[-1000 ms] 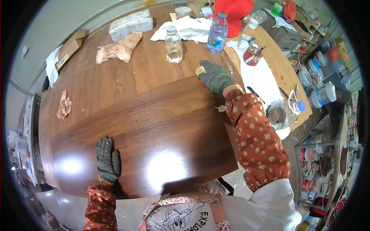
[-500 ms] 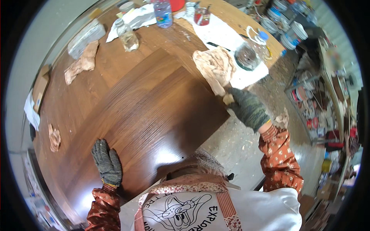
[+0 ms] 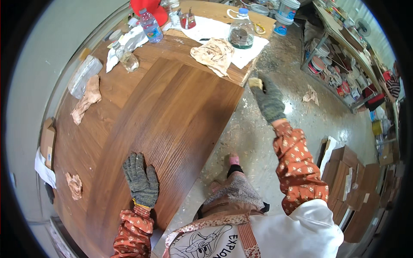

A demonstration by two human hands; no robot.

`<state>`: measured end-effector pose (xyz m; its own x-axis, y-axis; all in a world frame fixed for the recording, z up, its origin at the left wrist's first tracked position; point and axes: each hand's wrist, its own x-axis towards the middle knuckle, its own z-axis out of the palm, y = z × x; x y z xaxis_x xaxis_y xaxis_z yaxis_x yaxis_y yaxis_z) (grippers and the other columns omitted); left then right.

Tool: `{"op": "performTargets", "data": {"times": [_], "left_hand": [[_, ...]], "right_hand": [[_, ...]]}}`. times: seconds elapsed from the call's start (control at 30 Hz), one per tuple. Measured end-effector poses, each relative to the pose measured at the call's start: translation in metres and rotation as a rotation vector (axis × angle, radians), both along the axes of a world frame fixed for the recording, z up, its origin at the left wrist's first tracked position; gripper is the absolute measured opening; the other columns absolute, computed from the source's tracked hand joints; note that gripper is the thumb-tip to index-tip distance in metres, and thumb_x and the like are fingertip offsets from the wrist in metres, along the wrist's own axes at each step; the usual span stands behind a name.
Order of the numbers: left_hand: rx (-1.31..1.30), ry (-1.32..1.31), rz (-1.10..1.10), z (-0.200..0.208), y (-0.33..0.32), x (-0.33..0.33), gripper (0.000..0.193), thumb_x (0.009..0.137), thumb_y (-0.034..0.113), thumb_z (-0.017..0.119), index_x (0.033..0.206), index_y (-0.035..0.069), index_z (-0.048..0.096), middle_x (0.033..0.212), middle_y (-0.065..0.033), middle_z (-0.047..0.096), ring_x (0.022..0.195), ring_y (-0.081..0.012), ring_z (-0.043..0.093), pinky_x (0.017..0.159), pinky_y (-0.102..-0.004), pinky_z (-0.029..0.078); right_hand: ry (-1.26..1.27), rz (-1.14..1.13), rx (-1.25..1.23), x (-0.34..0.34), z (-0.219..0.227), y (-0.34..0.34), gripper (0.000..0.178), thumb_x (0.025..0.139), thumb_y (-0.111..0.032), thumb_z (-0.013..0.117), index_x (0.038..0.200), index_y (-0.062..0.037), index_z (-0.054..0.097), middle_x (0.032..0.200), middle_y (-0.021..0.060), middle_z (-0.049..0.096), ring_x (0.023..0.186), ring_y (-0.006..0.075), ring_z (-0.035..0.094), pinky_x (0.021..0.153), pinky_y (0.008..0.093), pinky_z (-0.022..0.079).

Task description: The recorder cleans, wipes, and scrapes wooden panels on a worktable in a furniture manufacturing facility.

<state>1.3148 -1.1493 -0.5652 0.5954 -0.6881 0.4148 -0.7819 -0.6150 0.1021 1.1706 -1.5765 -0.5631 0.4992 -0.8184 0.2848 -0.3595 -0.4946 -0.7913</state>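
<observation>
A dark brown wood-grain board [image 3: 176, 116] lies on the table in front of me. My left hand [image 3: 142, 180], in a grey-green knit glove, rests flat on its near left part with the fingers stretched out. Just off the board's far right corner, my right hand [image 3: 269, 101] is closed on a small pale yellow block [image 3: 256, 82]; the glove hides part of the block. A crumpled beige cloth [image 3: 214, 56] lies past the far edge of the board, near the right hand. Beside the cloth stands a clear jug [image 3: 241, 33] with dark liquid and a blue cap.
Along the far side are a water bottle [image 3: 150, 26], a small glass jar [image 3: 129, 61] and a red cup [image 3: 187, 20]. A plastic-wrapped block [image 3: 85, 76] and rags [image 3: 87, 99] lie left. Shelves with tubs [image 3: 320, 49] and stacked brown panels [image 3: 350, 180] stand right.
The whole view has shifted, bringing more floor and my foot into sight. My right hand, still holding the yellow block, sits farther out from the board's corner. The left hand stays flat on the board.
</observation>
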Motion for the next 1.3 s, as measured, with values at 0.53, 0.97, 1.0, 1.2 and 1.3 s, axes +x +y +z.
{"op": "performTargets", "data": {"times": [0.53,0.97,1.0,1.2,1.3], "left_hand": [[0.061,-0.007,-0.015,-0.003,0.006,0.002,0.045,0.092,0.013,0.055,0.133,-0.003,0.048,0.136,-0.0245,0.047,0.129,-0.0414,0.042,0.113,-0.0514,0.026],[0.033,0.001,-0.052,-0.003,0.000,0.001,0.041,0.094,0.012,0.054,0.130,-0.005,0.050,0.132,-0.0250,0.051,0.125,-0.0416,0.046,0.110,-0.0494,0.031],[0.037,-0.022,-0.069,-0.001,0.002,0.001,0.040,0.094,0.012,0.054,0.130,-0.005,0.050,0.132,-0.0252,0.052,0.124,-0.0418,0.047,0.110,-0.0494,0.031],[0.025,-0.029,-0.037,-0.005,0.013,0.008,0.039,0.094,0.013,0.054,0.129,-0.002,0.052,0.130,-0.0252,0.052,0.122,-0.0416,0.048,0.108,-0.0492,0.034],[0.021,-0.018,-0.017,-0.006,0.010,0.005,0.039,0.093,0.015,0.055,0.128,-0.001,0.053,0.129,-0.0249,0.053,0.121,-0.0413,0.048,0.107,-0.0493,0.034]], "right_hand": [[0.037,0.383,-0.527,-0.014,-0.045,0.126,0.029,0.086,-0.016,0.060,0.113,-0.0068,0.057,0.107,0.0154,0.061,0.094,0.0315,0.062,0.080,0.0455,0.051],[-0.214,0.550,-0.525,-0.028,-0.053,0.156,0.031,0.093,-0.019,0.052,0.118,-0.0014,0.059,0.111,0.0192,0.064,0.106,0.0337,0.061,0.094,0.0407,0.049],[-0.183,0.666,-0.295,-0.037,-0.058,0.205,0.035,0.091,-0.016,0.051,0.122,-0.0031,0.057,0.126,0.0158,0.057,0.117,0.0323,0.054,0.100,0.0452,0.043],[-0.267,0.789,-0.807,-0.042,-0.056,0.262,0.036,0.091,-0.022,0.048,0.123,-0.0059,0.052,0.126,0.0136,0.054,0.119,0.0264,0.052,0.100,0.0424,0.043],[0.164,0.801,-0.294,-0.018,-0.031,0.151,0.036,0.099,-0.025,0.041,0.127,-0.0032,0.049,0.126,0.0152,0.054,0.117,0.0296,0.051,0.103,0.0413,0.041]]}}
